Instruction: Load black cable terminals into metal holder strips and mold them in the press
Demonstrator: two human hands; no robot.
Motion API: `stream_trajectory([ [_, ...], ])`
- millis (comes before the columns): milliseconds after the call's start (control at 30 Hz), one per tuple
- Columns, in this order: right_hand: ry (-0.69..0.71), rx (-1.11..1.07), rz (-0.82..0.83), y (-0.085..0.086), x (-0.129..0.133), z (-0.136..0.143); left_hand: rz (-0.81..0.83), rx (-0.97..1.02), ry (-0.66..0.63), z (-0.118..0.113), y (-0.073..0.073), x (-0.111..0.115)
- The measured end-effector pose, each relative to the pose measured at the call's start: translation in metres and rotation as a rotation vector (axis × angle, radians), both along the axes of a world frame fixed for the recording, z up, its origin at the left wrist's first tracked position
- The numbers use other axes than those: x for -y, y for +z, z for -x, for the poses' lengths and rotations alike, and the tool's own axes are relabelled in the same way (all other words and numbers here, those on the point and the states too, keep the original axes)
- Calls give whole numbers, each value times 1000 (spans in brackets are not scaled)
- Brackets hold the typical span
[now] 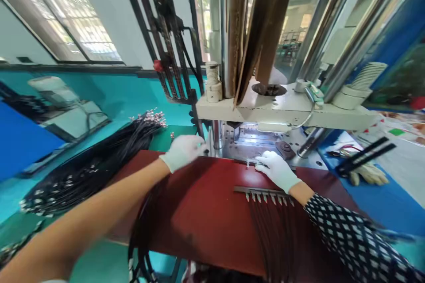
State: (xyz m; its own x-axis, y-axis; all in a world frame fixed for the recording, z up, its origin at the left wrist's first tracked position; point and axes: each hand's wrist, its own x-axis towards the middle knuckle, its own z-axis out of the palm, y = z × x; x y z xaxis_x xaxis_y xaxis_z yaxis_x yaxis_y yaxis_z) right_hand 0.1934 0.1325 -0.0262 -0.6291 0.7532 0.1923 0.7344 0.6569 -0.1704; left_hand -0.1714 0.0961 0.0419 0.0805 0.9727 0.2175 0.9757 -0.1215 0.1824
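My left hand (184, 152), in a white glove, hangs over the left rear of the red-brown board (206, 212), beside the press. Its fingers are partly bent and a little apart, with nothing visible between them. At the board's rear edge, my right hand (277, 170), also gloved in white, has thumb and forefinger closed on a small whitish piece (248, 163). In front of this hand lies a dark metal bar (262, 190) with a row of several metal-tipped ends. Black cables (272, 225) run from it toward me.
The press's cream plate (239, 109) and steel posts (217, 135) stand over a lit metal die (254, 135). A large bundle of black cables (99, 166) lies at left. More cables (142, 230) hang over the board's front. Work gloves (370, 174) lie on the blue surface at right.
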Motion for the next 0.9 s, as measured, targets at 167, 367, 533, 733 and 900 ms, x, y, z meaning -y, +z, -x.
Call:
stream_trajectory([
  [167, -27, 63, 9, 10, 1, 0, 40, 63, -431, -116, -64, -7],
  [367, 73, -2, 118, 10, -18, -4, 48, 90, -479, -131, -77, -19],
  [533, 25, -210, 170, 2, -20, -1, 53, 101, -473, -128, -81, -15],
  [733, -168, -645, 266, 4, -27, 5, 49, 98, -480, -129, -83, -16],
  [900, -294, -981, 470, 23, -23, -8, 41, 89, -498, -128, -81, -15],
])
